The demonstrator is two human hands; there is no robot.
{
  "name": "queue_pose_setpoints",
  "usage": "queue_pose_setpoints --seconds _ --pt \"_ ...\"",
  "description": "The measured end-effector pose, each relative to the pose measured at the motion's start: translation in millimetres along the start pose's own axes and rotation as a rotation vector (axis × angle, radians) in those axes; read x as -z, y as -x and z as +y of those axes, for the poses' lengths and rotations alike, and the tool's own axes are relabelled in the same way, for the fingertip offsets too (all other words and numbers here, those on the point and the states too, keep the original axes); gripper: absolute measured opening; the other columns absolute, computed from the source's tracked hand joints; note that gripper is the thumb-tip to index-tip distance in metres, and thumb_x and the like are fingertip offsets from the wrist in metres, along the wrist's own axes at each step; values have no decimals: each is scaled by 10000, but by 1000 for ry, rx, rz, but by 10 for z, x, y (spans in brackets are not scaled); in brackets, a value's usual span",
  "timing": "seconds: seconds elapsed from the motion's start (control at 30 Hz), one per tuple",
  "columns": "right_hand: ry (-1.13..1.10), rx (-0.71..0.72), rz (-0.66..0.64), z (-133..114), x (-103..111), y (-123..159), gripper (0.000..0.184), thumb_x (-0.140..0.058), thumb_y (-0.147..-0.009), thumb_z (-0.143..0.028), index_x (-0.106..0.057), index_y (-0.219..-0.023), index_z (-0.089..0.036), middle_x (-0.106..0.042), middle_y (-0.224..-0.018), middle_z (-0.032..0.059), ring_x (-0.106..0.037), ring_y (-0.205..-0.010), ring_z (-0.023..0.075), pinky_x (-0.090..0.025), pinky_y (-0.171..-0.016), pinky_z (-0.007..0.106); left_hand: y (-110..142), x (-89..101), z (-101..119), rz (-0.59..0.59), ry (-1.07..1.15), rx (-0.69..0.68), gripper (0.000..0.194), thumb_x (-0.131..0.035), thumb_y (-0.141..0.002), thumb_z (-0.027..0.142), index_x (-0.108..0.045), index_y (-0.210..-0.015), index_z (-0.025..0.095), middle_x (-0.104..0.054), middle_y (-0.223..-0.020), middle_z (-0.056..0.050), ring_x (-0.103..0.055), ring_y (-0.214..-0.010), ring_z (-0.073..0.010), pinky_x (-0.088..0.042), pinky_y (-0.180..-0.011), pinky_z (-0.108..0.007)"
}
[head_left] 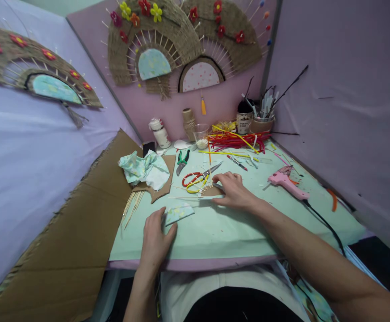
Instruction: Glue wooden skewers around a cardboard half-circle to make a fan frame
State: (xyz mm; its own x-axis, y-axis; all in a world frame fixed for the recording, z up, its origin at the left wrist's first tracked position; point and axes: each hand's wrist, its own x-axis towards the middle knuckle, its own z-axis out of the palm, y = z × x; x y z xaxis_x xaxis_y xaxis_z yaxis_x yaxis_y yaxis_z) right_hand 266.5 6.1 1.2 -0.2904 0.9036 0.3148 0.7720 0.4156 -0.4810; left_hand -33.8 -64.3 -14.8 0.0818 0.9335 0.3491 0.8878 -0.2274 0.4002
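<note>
My left hand (pixel 157 237) is at the left end of a half-round piece covered in pale floral fabric (pixel 180 213), thumb and fingers apart. Whether it touches the piece is unclear. Thumb and fingers of my right hand (pixel 234 191) grip the right side of a small brown cardboard piece (pixel 212 192), from which thin wooden sticks (pixel 184 197) stick out to the left. The hand hides part of this cardboard. Just behind it lie scissors (pixel 199 178) with red and yellow handles, partly under the sticks.
Green-handled pruning shears (pixel 182 162), crumpled floral fabric (pixel 145 170) and loose sticks (pixel 132 208) lie left. A pink glue gun (pixel 288 184) with a black cord is right. Red pipe cleaners (pixel 238 141) and a plastic cup (pixel 201 136) stand behind. Large cardboard (pixel 70 228) leans at left.
</note>
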Motion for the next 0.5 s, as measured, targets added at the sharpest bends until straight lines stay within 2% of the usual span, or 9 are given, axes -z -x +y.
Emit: queue_pose_setpoints --seconds 0.1,0.2,0.27,0.37,0.5 --pt "-6 -11 8 11 -7 -4 431 -723 -722 -359 -530 -1083 -224 -622 -1087 85 -512 -1066 296 -334 -943 435 -104 -44 25 -119 24 -76 572 -626 -855 331 -457 -1384 198 -543 -1396 -133 -477 -1317 -310 -398 -1083 -506" --pt "-15 -12 -5 23 -7 -2 431 -721 -729 -356 -524 -1089 -222 -620 -1114 88 -507 -1083 292 -323 -962 443 -207 -118 46 -224 91 -139 522 -603 -887 309 -467 -1384 224 -550 -1396 -119 -478 -1327 -290 -389 -1100 -495" --pt "-13 -9 -21 23 -9 5 427 -722 -729 -360 -530 -1084 -221 -620 -1114 91 -504 -1084 291 -322 -963 441 -191 -110 22 -236 133 -151 495 -600 -899 329 -487 -1370 230 -568 -1360 -119 -505 -1294 -284 -410 -1090 -482" --pt "-25 26 -62 -17 -24 24 435 -724 -726 -356 -535 -1093 -220 -621 -1111 87 -503 -1092 288 -310 -980 443 -5 40 -69 -209 161 -126 507 -612 -900 379 -490 -1373 240 -571 -1340 -121 -529 -1265 -285 -450 -1061 -465" --pt "-58 158 -173 -166 -59 32 461 -725 -727 -333 -532 -1125 -203 -621 -1131 93 -503 -1106 284 -264 -1020 471 329 386 -183 -154 172 -88 488 -616 -902 406 -496 -1357 273 -570 -1340 -88 -561 -1241 -262 -498 -1018 -410"
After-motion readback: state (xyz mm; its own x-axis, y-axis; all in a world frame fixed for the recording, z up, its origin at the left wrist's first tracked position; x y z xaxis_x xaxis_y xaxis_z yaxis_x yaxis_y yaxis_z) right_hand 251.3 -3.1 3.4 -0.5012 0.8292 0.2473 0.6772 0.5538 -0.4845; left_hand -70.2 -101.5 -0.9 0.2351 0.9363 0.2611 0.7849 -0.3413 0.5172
